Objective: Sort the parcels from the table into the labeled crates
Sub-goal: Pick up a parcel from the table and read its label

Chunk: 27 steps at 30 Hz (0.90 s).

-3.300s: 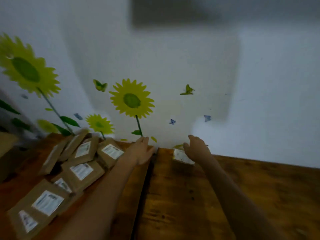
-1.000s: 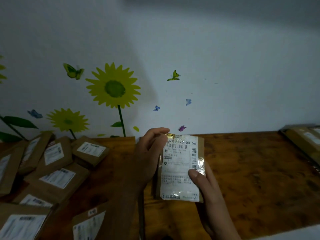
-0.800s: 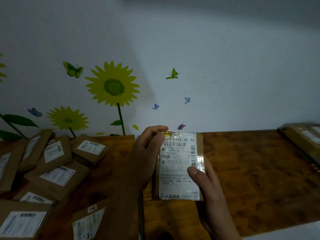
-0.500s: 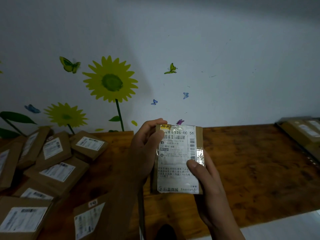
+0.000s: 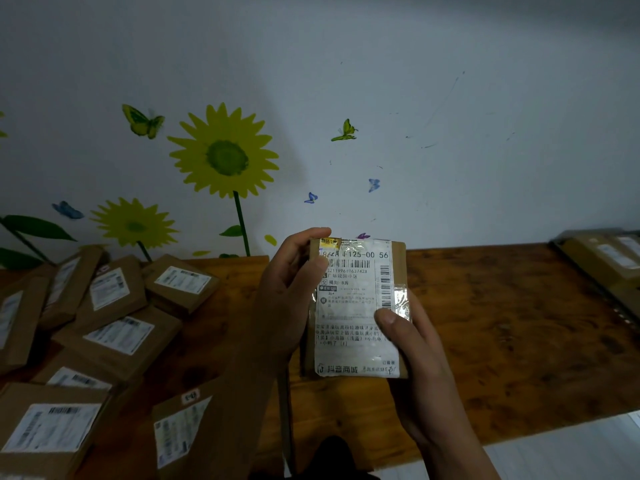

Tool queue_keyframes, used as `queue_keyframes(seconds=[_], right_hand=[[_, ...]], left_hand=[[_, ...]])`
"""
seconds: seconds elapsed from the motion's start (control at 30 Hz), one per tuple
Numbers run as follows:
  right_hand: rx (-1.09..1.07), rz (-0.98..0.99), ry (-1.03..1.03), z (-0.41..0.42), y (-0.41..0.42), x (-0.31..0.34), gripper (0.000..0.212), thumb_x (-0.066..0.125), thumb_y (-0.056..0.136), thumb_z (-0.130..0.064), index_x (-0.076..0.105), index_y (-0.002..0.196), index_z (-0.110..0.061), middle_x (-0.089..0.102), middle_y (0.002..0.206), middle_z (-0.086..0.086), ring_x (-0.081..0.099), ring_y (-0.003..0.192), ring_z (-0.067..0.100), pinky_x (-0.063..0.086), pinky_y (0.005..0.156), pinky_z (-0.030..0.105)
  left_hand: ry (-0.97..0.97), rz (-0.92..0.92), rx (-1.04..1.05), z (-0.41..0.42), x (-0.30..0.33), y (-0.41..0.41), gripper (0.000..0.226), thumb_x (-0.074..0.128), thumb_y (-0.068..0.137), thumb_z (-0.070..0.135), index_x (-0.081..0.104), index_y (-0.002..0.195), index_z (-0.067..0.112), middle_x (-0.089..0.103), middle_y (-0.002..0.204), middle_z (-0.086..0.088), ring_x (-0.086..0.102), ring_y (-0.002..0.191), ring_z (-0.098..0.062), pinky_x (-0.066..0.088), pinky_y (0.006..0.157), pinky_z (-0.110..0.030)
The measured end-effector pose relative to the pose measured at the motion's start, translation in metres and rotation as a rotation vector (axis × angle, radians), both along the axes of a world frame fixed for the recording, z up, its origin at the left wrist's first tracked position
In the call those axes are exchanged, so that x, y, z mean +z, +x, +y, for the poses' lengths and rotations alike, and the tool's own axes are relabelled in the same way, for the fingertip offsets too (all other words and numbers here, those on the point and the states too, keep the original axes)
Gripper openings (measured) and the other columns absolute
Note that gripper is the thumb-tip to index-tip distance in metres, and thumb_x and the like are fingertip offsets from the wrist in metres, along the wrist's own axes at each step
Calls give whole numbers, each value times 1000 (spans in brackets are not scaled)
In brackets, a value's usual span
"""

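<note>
Raised slightly, parcel (image 5: 356,306) in both hands' grip, left (image 5: 287,299), right (image 5: 412,355); wooden table (image 5: 502,323), sunflower wall (image 5: 221,154).

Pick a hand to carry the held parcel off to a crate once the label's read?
Right, probably. The right hand cups the held parcel from beneath, thumb over the label; the left hand only pinches its top-left edge. No labeled crate is plainly visible.

parcel pile (image 5: 114,327) cut off left, labels blurred
</note>
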State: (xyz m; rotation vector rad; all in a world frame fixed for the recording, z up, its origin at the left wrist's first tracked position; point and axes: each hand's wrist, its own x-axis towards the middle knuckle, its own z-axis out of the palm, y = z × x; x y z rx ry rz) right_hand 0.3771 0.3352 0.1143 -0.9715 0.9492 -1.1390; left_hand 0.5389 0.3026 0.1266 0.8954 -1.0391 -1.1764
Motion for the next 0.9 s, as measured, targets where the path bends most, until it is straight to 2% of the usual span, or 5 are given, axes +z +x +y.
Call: queue_keyframes(seconds=[0.17,0.27,0.47,0.63,0.9], right_hand=[[2,-6,10,3,1,2,69,71,78,-32,51,144,-27,70,128,7,69,114,30,60,87,45],[8,5,6,5,1,2,78,75,72,-40,50,145,-28,68,130,8,68,115,31,58,91,50],[6,17,-6,9,2,3,78,73,71,-44,50,145,-30,68,130,7,68,116,31,56,93,54],[-4,18,4,11,2,4,80,74,69,-45,50,144,-29,69,130,8,68,115,32,56,93,54],[-7,22,-10,14,5,5,80,73,70,-43,51,144,-25,69,129,9,68,115,32,57,91,52]], left_hand=[[-7,-12,-5,2,-2,3,42,50,88,20,58,129,13,73,110,-4,71,100,-21,56,75,-27],[-14,-15,-14,3,-2,4,43,50,88,18,56,131,14,73,114,-2,70,105,-21,56,78,-28],[-40,-41,-48,8,-2,7,43,52,88,17,55,130,27,69,123,15,66,116,-14,55,84,-27],[-56,-51,-84,10,-3,9,58,59,76,32,52,133,33,65,129,16,63,120,-13,56,85,-27],[-96,-49,-110,13,-6,13,64,59,74,30,48,137,32,63,133,17,60,124,-14,55,87,-28]])
